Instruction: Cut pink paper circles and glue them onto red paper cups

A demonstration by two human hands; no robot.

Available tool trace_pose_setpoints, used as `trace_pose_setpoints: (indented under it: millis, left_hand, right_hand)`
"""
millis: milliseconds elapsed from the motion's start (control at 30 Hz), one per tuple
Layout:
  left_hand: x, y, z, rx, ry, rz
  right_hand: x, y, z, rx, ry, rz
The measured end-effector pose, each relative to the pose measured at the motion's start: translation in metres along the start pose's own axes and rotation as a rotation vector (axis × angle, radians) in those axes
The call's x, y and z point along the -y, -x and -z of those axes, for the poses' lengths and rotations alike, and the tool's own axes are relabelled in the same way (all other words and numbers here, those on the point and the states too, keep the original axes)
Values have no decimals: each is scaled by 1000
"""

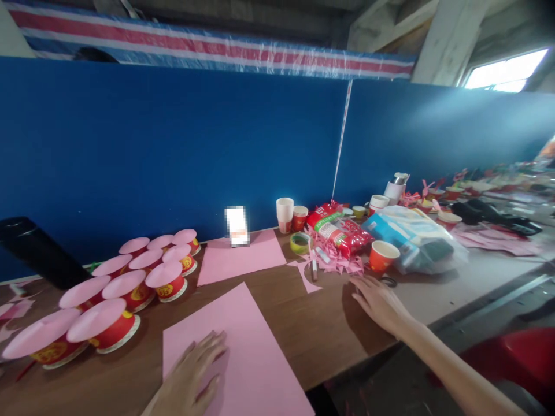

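Observation:
My left hand [195, 370] lies flat, fingers spread, on a sheet of pink paper [243, 335] near the table's front edge. It grips nothing. My right hand [379, 303] is stretched out low over the brown tabletop, fingers extended and holding nothing. Just beyond its fingers stand an orange-red paper cup [383, 255] and a small dark looped item [389, 282], whose kind I cannot make out. To the left of that hand lie a marker-like stick [314, 269] and a curved pink paper offcut [309, 278].
Upside-down red cups topped with pink paper discs [97, 320] fill the left side, beside a black bottle [41, 251]. More pink paper [243, 257], green tape [300, 243], shredded paper, a red packet [338, 228] and a plastic bag [411, 240] lie toward the blue partition [173, 133].

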State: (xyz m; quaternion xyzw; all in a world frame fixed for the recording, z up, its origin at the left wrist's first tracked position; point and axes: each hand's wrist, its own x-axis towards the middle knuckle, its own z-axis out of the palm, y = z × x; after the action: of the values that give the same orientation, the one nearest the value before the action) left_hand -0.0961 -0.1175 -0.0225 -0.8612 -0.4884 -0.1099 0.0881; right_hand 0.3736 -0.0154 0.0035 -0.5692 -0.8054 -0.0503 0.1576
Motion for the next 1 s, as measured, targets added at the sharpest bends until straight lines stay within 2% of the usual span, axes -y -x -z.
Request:
trace_pose_setpoints:
  millis: [67,133,233,300,433,533,767,1000]
  left_hand:
    - [-4,-8,-1,-33,26,5]
    - [-8,-16,-2,-61,58,19]
    - [-14,-24,-5,-104,94,34]
    - [-17,-26,-7,-124,91,41]
    - [-20,-24,-11,-128,58,63]
    - [-22,-24,-10,-122,49,71]
    - [-22,-24,-10,-140,58,67]
    - [-19,-24,-17,-172,19,53]
  right_hand:
    - [15,-11,0,-20,-29,32]
    - [36,-24,-1,-13,-71,122]
    - [65,-48,-7,20,-43,218]
    - [75,-66,-12,66,-1,281]
    - [79,-97,-19,196,4,298]
    - [76,-110,-20,246,-38,292]
    - [77,-120,-20,274,-70,262]
    - [82,-137,-27,192,-114,247]
